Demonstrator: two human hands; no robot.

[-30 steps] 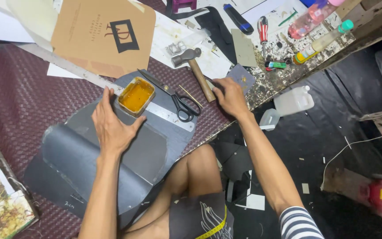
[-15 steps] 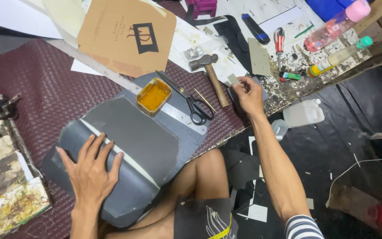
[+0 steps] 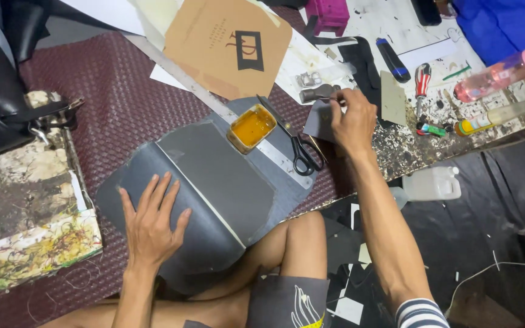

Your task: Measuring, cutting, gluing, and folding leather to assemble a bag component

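My left hand [image 3: 151, 222] lies flat, fingers spread, on the near part of a large grey leather sheet [image 3: 214, 182] that drapes over my knee. My right hand [image 3: 352, 118] is raised over the worktop and pinches a small grey leather piece [image 3: 318, 121] by its edge. Just behind it lies a hammer [image 3: 317, 93]. An open tin of amber glue [image 3: 251, 127] sits on the grey sheet beside a long metal ruler [image 3: 274, 155] and black-handled scissors [image 3: 302, 155].
A brown cardboard pattern [image 3: 229, 42] lies at the back. Pliers [image 3: 421, 80], a blue utility knife [image 3: 393, 61], a pink-capped bottle [image 3: 499, 71] and a green-capped bottle [image 3: 505, 112] crowd the right of the worktop. A white jug [image 3: 431, 184] stands on the dark floor. A glue-stained board [image 3: 25, 200] sits left.
My left hand slid from beside the glue tin down to the sheet's near end. My right hand left the hammer handle and picked up the small grey piece.
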